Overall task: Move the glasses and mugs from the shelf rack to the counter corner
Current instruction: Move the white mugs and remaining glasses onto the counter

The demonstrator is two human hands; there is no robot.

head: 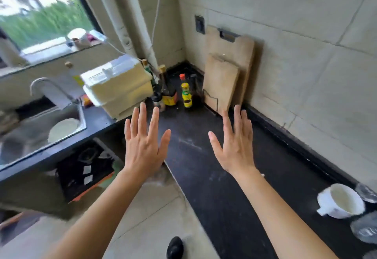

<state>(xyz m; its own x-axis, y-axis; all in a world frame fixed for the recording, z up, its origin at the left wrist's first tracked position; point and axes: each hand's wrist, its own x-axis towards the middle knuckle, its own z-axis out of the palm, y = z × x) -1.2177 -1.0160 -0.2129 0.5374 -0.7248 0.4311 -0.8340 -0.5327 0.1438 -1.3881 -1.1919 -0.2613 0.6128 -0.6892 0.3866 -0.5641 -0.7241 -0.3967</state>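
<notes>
Both my hands are stretched out flat over the black counter [204,177], palms down, fingers spread, holding nothing. My left hand [143,142] hovers near the counter's inner edge; my right hand [234,144] is above the counter's middle. A white mug [340,201] stands on the counter at the far right, its mouth tilted toward me. Clear glasses [365,228] [367,192] sit beside it at the frame's right edge, partly cut off. No shelf rack is in view.
Sauce bottles [186,93] stand in the counter corner beside two wooden cutting boards [226,75] leaning on the tiled wall. A cream lidded box [118,85] sits left of them. A steel sink [40,130] with a faucet lies at left under the window.
</notes>
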